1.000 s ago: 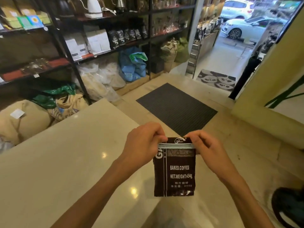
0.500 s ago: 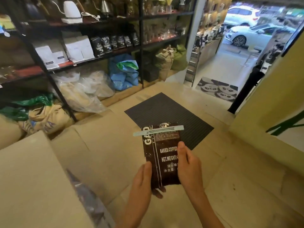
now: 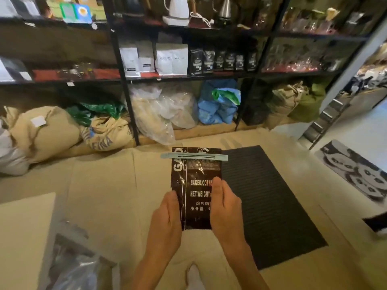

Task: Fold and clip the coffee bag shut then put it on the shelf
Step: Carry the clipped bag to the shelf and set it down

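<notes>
A dark brown coffee bag (image 3: 195, 185) with white lettering is upright in front of me, held in the air above the floor. A pale blue clip (image 3: 194, 156) runs across its folded top. My left hand (image 3: 166, 225) grips the bag's lower left edge and my right hand (image 3: 225, 210) grips its lower right edge, thumbs on the front. Ahead stands a black metal shelf (image 3: 125, 84) with white coffee bags (image 3: 171, 58) and small dark coffee bags (image 3: 222, 59) on its middle level.
Burlap sacks (image 3: 48, 130), clear plastic bags (image 3: 163, 109) and a blue bag (image 3: 217, 105) lie under the shelf. A black ribbed mat (image 3: 272, 201) covers the floor at right. A pale counter corner (image 3: 23, 231) is at lower left. A white kettle (image 3: 179, 9) sits on the top level.
My hands moved from the bag's top down to its lower edges. I turned away from the counter and came closer to the shelf, carrying the clipped bag.
</notes>
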Motion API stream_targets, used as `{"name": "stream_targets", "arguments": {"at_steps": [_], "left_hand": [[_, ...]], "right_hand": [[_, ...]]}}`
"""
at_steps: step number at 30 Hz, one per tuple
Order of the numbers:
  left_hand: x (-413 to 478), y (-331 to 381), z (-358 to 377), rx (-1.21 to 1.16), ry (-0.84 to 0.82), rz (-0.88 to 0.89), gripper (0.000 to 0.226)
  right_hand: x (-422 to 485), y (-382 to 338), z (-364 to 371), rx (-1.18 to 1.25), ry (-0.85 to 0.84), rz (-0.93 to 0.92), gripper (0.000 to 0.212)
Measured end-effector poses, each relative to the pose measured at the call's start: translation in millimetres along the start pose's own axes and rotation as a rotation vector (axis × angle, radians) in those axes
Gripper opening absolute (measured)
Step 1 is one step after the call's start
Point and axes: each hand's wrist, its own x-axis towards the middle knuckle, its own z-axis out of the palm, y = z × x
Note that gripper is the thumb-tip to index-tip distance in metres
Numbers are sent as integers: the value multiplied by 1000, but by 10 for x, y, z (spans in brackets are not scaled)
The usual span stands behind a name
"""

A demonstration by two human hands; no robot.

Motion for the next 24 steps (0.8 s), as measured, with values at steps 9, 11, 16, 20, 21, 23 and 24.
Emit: {"name": "stream_targets", "arguments": {"at_steps": [9,11,16,20,21,23,24], "left_hand": [[2092,506,-469,-263,346,-98,45],[2509,461,-721,-209,458,-102,41],[3399,255,-1637,-193,701,-119,46],[3889,110,-2385,-263,962,-211,34],[3976,68,-2587,-293,1047,-232,28],[4114,-24,-2980,-324,1200,-230,21],[4181,-29,-3160,-329,1253,-242,22]], "right_hand": [[2183,-544,1127,66,-322,-89,53],[2507,-667,1583,74,-413,-119,47],[3271,-968,2845,130,-729,-158,38],[3887,-1373,3840,30,-1240,-73,27],[4015,-1475,4099,39,-1328,-62,28],[4171,-1685,4612,45,-1465,-12,34],[4212,-1784,4858,23,-1536,-3,35]]}}
